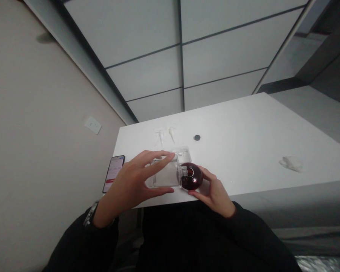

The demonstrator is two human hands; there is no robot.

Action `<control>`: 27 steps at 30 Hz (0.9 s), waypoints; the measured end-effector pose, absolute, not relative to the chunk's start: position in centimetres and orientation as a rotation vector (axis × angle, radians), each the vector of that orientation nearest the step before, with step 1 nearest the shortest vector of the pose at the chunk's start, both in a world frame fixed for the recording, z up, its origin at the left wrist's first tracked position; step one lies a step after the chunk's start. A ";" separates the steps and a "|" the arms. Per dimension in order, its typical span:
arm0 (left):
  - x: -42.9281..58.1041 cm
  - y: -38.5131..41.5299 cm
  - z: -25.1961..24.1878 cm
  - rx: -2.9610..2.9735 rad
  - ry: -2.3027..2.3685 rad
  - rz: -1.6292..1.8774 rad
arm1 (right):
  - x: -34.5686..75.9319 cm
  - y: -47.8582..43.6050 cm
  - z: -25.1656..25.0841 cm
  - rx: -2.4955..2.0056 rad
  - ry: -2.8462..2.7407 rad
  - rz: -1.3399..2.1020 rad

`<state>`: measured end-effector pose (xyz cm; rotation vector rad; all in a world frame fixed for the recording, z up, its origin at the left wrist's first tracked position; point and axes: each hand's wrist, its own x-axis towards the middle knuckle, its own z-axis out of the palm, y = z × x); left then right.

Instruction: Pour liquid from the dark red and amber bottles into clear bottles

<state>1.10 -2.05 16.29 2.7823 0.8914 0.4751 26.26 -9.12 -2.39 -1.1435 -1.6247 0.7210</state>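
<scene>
My left hand (136,179) is wrapped around a clear square bottle (167,174), its thumb on the near side and its fingers over the far side. The bottle is tipped sideways with its neck to the right. In my right hand (215,192) is a round dark red bottle (195,177), held between thumb and fingers. The clear bottle's neck meets the red bottle's opening; whether they touch is hard to tell. Another clear container (184,153) lies just behind the bottles.
Two white pump heads (161,136) and a dark round cap (197,137) lie farther back on the white table (238,132). A phone (113,172) is at the left edge, crumpled clear plastic (291,163) at the right. A wall stands left.
</scene>
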 end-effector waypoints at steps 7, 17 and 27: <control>1.2 -1.9 16.4 2.876 0.806 0.504 | 26.3 -9.0 -2.7 -1.107 -1.649 0.666; 1.4 -2.0 16.8 2.901 0.786 0.516 | 26.3 -9.0 -2.6 -1.098 -1.664 0.623; 1.5 -2.0 17.2 2.895 0.818 0.492 | 26.2 -9.0 -2.9 -1.119 -1.622 0.675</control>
